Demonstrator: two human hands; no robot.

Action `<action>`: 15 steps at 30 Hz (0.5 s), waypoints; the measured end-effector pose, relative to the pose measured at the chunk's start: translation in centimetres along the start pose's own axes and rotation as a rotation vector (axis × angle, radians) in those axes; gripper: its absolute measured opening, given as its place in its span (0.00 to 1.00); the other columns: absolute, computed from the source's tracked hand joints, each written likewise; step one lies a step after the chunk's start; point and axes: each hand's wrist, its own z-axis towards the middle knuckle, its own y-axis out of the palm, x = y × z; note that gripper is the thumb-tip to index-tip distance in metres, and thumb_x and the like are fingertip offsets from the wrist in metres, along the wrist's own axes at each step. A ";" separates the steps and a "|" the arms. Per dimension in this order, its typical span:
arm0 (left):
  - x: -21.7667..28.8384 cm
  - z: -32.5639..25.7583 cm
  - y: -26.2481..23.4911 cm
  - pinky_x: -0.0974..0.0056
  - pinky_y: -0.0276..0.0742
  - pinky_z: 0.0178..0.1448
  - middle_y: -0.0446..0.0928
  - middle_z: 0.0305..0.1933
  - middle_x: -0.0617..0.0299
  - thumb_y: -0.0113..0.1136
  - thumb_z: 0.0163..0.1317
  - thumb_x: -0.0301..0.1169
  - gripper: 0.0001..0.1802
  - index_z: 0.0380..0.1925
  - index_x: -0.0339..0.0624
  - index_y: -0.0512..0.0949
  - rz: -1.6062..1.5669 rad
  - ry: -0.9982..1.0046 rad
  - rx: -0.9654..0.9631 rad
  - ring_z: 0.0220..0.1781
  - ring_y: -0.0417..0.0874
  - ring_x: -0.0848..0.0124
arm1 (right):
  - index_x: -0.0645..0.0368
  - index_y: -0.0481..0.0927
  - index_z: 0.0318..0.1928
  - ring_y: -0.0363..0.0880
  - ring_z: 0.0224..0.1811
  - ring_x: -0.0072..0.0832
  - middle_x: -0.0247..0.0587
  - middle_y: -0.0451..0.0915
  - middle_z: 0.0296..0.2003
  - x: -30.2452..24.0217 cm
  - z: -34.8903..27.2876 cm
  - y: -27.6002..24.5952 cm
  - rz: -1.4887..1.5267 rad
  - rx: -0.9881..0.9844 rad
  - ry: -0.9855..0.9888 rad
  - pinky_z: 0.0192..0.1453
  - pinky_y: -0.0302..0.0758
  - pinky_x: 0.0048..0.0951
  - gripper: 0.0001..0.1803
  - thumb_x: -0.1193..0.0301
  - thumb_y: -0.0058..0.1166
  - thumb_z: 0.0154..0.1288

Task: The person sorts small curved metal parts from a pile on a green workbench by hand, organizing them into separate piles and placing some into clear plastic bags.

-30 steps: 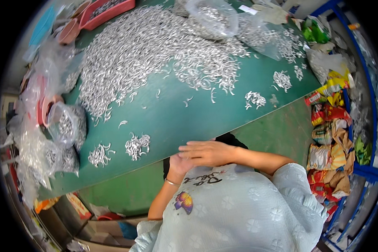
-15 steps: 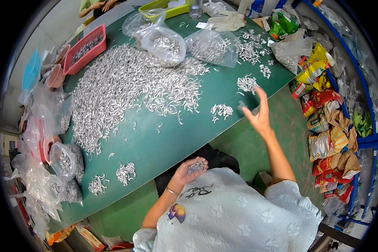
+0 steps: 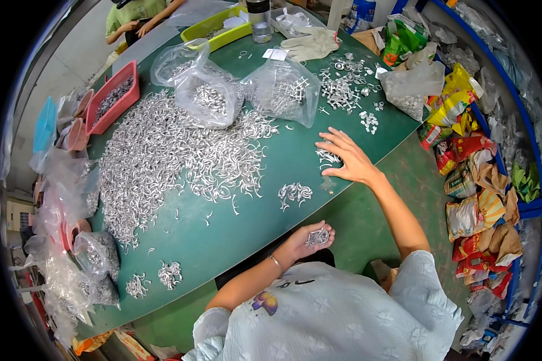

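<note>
Small silver pieces [image 3: 317,237] are held in the cupped left hand [image 3: 301,239] while the right hand [image 3: 352,160] is spread over a small pile [image 3: 326,157].
The left palm is turned up just off the near edge of the green table [image 3: 241,240], fingers curled around the loose pieces, probably so that none are spilled. The right fingers are splayed; no piece is seen pinched, and whether the small pile is touched cannot be told. A neighbouring pile [image 3: 294,195] is set apart from the large heap [image 3: 150,162], presumably so that mixing is avoided. Its curved pieces are laid in mixed directions, without a common long axis; those in the palm are too small to be read.
</note>
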 end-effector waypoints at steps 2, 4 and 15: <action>0.3 1.9 0.3 0.62 0.76 0.50 0.76 0.38 0.52 0.49 0.66 0.37 0.15 0.31 0.36 0.75 -0.034 0.049 -0.017 0.42 0.78 0.63 | 0.51 0.73 0.53 0.57 0.65 0.44 0.44 0.67 0.57 -0.2 0.2 0.1 0.009 0.018 -0.041 0.67 0.55 0.45 0.34 0.53 0.65 0.45; 0.5 2.9 0.4 0.61 0.76 0.50 0.76 0.38 0.51 0.48 0.66 0.38 0.16 0.30 0.36 0.76 -0.045 0.053 -0.021 0.42 0.78 0.63 | 0.51 0.74 0.51 0.60 0.61 0.43 0.44 0.68 0.54 -0.6 0.3 -0.1 -0.021 0.030 -0.038 0.65 0.58 0.43 0.32 0.54 0.65 0.44; -0.8 4.2 1.2 0.62 0.77 0.47 0.77 0.37 0.52 0.48 0.65 0.39 0.17 0.29 0.36 0.77 0.019 -0.005 0.010 0.39 0.79 0.63 | 0.57 0.72 0.32 0.68 0.37 0.36 0.39 0.68 0.32 -0.1 1.9 1.5 -0.105 0.184 -0.136 0.40 0.68 0.35 0.09 0.69 0.57 0.54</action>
